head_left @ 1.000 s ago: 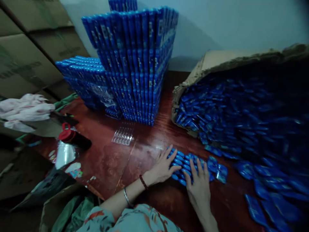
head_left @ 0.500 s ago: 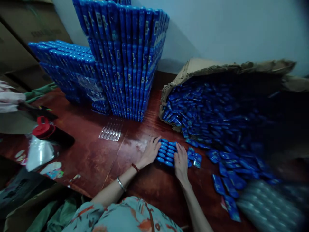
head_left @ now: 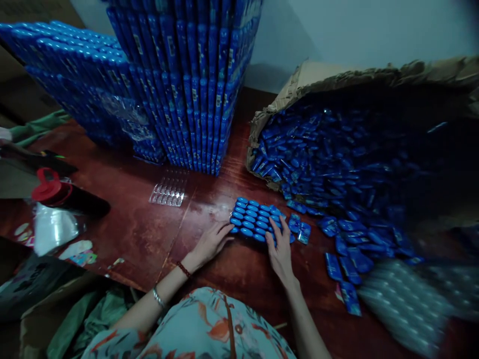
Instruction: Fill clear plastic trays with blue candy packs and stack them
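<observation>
In the middle of the red-brown table lies a block of glossy blue oval pieces (head_left: 247,218), set in neat rows; whatever holds them is hidden beneath. My left hand (head_left: 213,242) is at the block's lower left corner, fingers stretched towards it and apart. On the right part of the block rests my right hand (head_left: 280,249), its fingers spread over the pieces. A few loose blue packets (head_left: 304,233) lie just right of that hand. An unfilled clear blister tray (head_left: 169,191) is on the table to the left.
Tall stacks of blue packs (head_left: 187,94) rise at the back left. A torn cardboard box (head_left: 284,94) spills many blue packets on the right. More clear trays (head_left: 407,299) lie at lower right. A dark bottle with a red lid (head_left: 52,192) stands far left.
My left hand has drawn back to the left from the block, uncovering more rows. My right hand now spreads its fingers over the right part. The view has tipped downward.
</observation>
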A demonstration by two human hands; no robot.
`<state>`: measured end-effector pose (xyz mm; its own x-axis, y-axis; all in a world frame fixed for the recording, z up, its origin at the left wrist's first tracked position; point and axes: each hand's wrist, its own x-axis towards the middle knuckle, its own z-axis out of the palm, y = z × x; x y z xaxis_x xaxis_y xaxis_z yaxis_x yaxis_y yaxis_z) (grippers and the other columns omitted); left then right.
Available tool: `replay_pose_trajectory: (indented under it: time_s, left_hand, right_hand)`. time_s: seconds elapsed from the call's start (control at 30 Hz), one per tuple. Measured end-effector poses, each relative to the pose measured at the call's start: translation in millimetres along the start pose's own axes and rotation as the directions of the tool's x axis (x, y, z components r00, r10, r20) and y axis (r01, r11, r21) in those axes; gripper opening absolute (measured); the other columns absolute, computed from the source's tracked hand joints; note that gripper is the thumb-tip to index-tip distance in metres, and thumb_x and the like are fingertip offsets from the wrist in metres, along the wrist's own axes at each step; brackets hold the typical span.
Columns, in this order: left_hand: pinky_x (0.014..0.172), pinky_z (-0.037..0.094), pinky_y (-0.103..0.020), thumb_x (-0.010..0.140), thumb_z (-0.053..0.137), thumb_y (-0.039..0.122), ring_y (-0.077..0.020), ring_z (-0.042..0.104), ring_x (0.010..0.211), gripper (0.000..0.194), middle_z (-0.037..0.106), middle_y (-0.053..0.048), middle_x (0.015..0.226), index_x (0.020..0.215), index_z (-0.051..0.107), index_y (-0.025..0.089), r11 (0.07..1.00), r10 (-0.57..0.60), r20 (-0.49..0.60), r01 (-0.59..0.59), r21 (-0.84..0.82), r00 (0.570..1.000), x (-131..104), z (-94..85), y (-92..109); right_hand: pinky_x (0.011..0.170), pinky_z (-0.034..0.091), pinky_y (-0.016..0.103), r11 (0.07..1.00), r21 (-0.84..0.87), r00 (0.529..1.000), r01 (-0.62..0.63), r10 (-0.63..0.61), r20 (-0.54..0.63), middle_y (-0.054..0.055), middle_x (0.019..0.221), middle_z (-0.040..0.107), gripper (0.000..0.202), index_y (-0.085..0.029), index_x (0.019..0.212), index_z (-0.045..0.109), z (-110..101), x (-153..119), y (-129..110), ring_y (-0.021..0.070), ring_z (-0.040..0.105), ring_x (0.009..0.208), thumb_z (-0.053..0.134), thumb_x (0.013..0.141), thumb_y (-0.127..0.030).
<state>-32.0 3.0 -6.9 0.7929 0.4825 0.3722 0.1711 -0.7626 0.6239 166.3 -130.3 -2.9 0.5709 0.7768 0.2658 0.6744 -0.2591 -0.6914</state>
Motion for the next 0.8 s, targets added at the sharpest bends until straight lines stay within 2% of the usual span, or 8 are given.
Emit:
replay_pose_trajectory:
  time_s: [0.1,0.23,0.33,0.47,0.53,0.67,0.8]
  left_hand:
    - [0.076,0.051,-0.031,0.093,0.035,0.018,-0.0174,0.058,0.089,0.027,0.060,-0.010,0.096,0.113,0.053,0.015,0.994,0.080,-0.008,-0.079,0.073,0.997,9,2.6,-8]
    - [0.076,0.049,-0.029,0.092,0.029,0.009,-0.0165,0.057,0.087,0.032,0.059,-0.008,0.092,0.113,0.052,0.015,0.976,0.094,0.198,-0.130,0.173,0.976,26,-12.5,-13]
    - [0.076,0.048,-0.030,0.090,0.030,0.005,-0.0175,0.057,0.085,0.031,0.058,-0.008,0.092,0.110,0.051,0.014,0.951,0.072,0.377,-0.177,0.252,0.923,36,-25.4,-12]
    - [0.078,0.046,-0.033,0.089,0.034,0.005,-0.0206,0.056,0.087,0.024,0.058,-0.010,0.094,0.106,0.050,0.011,0.913,0.063,0.520,-0.259,0.315,0.852,45,-31.7,-7]
    - [0.080,0.047,-0.034,0.088,0.035,0.005,-0.0218,0.056,0.090,0.023,0.059,-0.012,0.098,0.106,0.049,0.011,0.894,0.044,0.556,-0.281,0.348,0.830,46,-31.5,-3]
    - [0.082,0.047,-0.035,0.087,0.034,0.002,-0.0235,0.055,0.097,0.027,0.058,-0.014,0.103,0.108,0.047,0.009,0.877,-0.001,0.578,-0.277,0.392,0.816,48,-30.0,8]
    - [0.078,0.049,-0.034,0.086,0.035,0.001,-0.0229,0.058,0.093,0.026,0.059,-0.014,0.103,0.105,0.050,0.009,0.870,-0.016,0.609,-0.288,0.399,0.793,52,-26.9,15]
  right_hand:
    - [0.108,0.026,0.051,0.999,0.025,1.000,-0.027,0.026,0.016,0.005,0.149,0.022,0.044,-0.030,0.133,0.042,5,0,0,0.0239,0.024,0.135,0.038,0.091,-0.042]
    - [0.108,0.027,0.049,0.999,0.032,0.999,-0.031,0.030,0.036,0.004,0.149,0.021,0.044,-0.031,0.134,0.042,4,2,2,0.0236,0.024,0.135,0.039,0.091,-0.042]
    - [0.108,0.027,0.049,0.999,0.030,1.000,-0.017,0.017,0.026,0.004,0.149,0.021,0.044,-0.031,0.134,0.042,4,2,4,0.0234,0.025,0.135,0.039,0.091,-0.041]
    - [0.108,0.027,0.048,0.999,0.040,1.000,0.005,-0.005,0.004,0.005,0.148,0.022,0.043,-0.030,0.133,0.043,7,2,7,0.0229,0.025,0.135,0.041,0.091,-0.038]
    - [0.108,0.028,0.048,0.999,0.042,1.000,0.014,-0.013,-0.007,0.005,0.148,0.023,0.042,-0.030,0.133,0.043,7,2,7,0.0230,0.026,0.135,0.042,0.091,-0.037]
    - [0.107,0.029,0.048,0.999,0.049,1.000,0.018,-0.017,-0.013,0.005,0.148,0.024,0.042,-0.030,0.133,0.043,8,3,8,0.0233,0.027,0.134,0.042,0.091,-0.036]
    - [0.108,0.027,0.048,0.998,0.065,0.999,0.025,-0.023,-0.027,0.005,0.147,0.025,0.041,-0.030,0.131,0.045,9,5,9,0.0227,0.028,0.134,0.043,0.090,-0.036]
